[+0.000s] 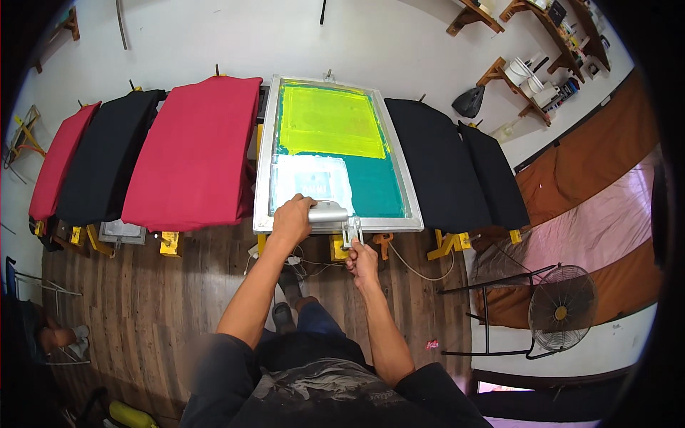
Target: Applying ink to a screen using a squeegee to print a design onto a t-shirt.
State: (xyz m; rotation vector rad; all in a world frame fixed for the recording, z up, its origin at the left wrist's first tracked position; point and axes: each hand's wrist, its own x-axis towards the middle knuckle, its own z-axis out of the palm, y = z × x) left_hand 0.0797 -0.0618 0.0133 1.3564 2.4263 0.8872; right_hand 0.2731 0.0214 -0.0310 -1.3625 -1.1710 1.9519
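Left hand (291, 220) and right hand (362, 260) are holding metal pieces at six o'clock of a silver-framed rectangular screen (385, 224).
The left, reaching toward one o'clock, is gripping the nine-o'clock end of a smooth silver metal bar (329, 212), probably stiff, slippery, best held there; the right, angling toward eleven, is pinching a small silver metal clamp (352, 231).

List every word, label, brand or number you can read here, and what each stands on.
White patch on the framed screen: faint lettering, too blurred to quote.
Person's dark shirt: pale faded print, no legible word.
Shelf containers: too small to read.
Nothing else shows legible text.
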